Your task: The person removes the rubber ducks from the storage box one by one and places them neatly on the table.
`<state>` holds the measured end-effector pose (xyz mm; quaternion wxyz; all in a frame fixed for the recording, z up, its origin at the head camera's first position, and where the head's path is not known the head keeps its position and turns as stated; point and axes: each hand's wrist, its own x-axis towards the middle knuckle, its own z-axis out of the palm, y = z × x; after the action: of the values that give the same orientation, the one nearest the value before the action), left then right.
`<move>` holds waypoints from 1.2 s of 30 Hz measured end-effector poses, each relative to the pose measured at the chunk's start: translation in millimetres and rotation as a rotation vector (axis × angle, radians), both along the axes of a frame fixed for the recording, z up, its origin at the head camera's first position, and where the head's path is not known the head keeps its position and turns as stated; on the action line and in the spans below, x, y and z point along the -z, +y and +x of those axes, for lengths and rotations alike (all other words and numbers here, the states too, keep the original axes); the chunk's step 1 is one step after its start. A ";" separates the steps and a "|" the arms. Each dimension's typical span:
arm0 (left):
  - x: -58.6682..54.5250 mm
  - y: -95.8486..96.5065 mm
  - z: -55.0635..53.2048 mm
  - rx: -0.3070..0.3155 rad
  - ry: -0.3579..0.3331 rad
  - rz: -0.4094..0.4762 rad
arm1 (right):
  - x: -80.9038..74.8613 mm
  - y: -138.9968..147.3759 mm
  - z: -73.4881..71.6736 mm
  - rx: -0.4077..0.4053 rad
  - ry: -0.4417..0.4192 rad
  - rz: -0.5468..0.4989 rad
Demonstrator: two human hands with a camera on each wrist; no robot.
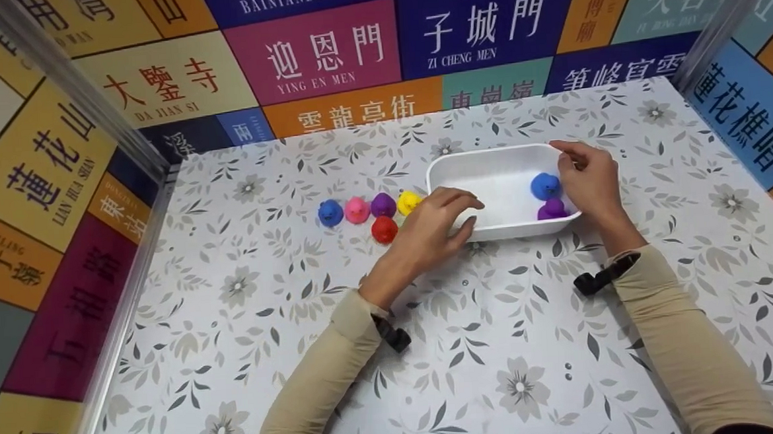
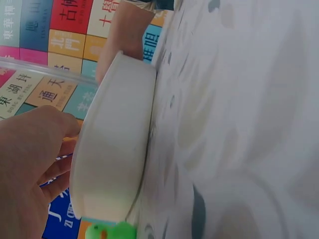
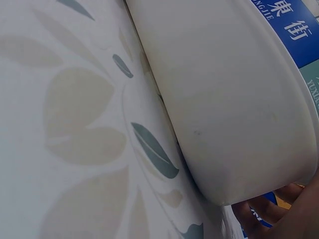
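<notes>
Right hand gripping right end of white tray on bench; left hand over left end, fingers loosely bent, thumb parted; blue rubber duck, purple rubber duck inside tray, right end

There are eight toy ducks, one white tray and two hands.

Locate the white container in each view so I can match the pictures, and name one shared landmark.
Head: the white container lies right of centre, slightly above mid-height.
Left wrist: left of centre, its outer wall running from the upper part nearly to the bottom.
Right wrist: upper right, cut off by the top edge.
Shared landmark: the leaf-patterned tabletop, right of the container in left wrist, left in right wrist.
</notes>
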<state>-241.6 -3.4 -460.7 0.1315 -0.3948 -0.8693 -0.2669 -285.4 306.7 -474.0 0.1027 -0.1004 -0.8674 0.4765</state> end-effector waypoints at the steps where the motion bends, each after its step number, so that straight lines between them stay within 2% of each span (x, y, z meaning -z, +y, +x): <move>1: -0.4 4.5 -0.2 0.002 0.002 -0.001 | 0.0 -0.4 0.2 0.000 0.002 -0.001; 10: -8.4 42.5 0.5 0.000 -0.030 -0.022 | -0.7 0.2 0.9 -0.001 0.002 -0.018; 16: -9.9 67.7 -1.9 -0.024 -0.087 0.014 | 0.4 1.3 -0.5 -0.002 0.031 -0.015; 22: -7.8 88.9 -8.7 0.014 -0.157 0.049 | 1.4 0.8 0.1 -0.008 0.026 -0.002; 31: -9.3 111.1 -17.8 0.006 -0.323 -0.081 | 3.8 0.0 -0.7 0.003 0.079 0.012; 36: -11.0 118.9 -23.4 0.014 -0.397 -0.103 | 3.5 0.1 0.3 0.005 0.090 0.021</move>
<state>-265.0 115.5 -449.7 -0.0645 -0.3466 -0.8879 -0.2955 -285.1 306.8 -477.6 0.1439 -0.0797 -0.8666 0.4711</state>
